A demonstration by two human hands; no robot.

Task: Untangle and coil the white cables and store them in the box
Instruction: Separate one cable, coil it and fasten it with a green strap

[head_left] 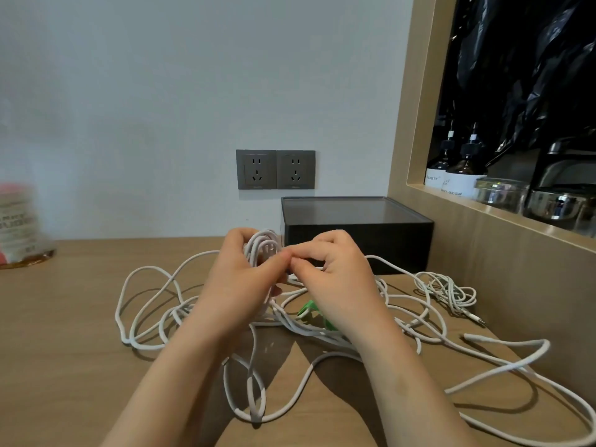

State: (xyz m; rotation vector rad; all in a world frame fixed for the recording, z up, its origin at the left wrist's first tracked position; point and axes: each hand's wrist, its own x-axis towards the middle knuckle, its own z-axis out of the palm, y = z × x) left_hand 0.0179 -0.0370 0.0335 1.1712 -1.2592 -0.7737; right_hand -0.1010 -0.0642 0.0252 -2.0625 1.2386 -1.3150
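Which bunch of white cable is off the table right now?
The coil gripped in the left hand, raised before the black box. The small thin bundle at the right and the long loose loops lie on the table.

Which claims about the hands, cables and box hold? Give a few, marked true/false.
1. The left hand holds a coil of white cable. True.
2. The black box stands at the left edge of the table. False: it stands at the back, right of centre, by the wall.
3. Every cable is coiled. False: loose cables sprawl tangled across the table.
4. A green item lies among them below the right hand. True.
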